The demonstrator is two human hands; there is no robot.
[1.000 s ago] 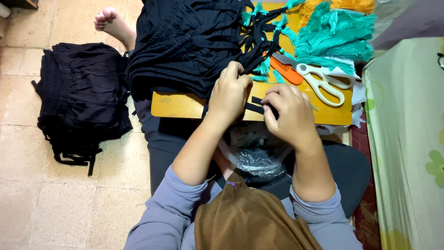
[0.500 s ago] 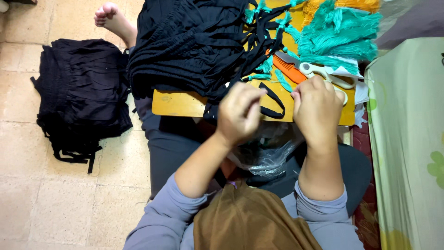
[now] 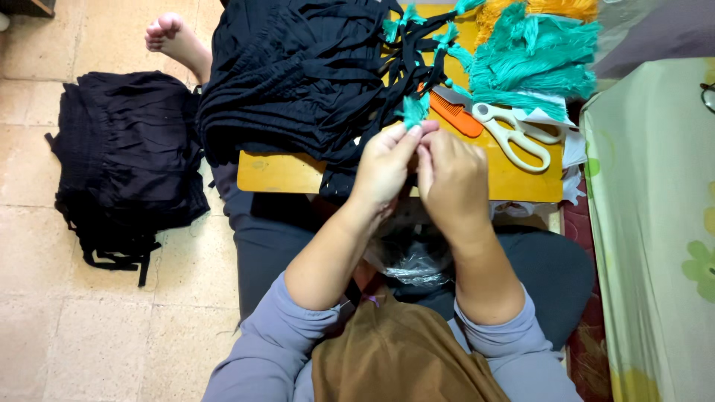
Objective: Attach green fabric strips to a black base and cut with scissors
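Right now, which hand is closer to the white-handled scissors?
The right hand. It sits just left of the scissors on the yellow board, not touching them. The left hand is farther left, pinching a teal tassel.

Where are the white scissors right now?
The white scissors lie on the yellow board's right part, beside the orange comb, just beyond the right hand.

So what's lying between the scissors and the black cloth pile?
An orange comb lies between the scissors and the black cloth, seen from the head camera.
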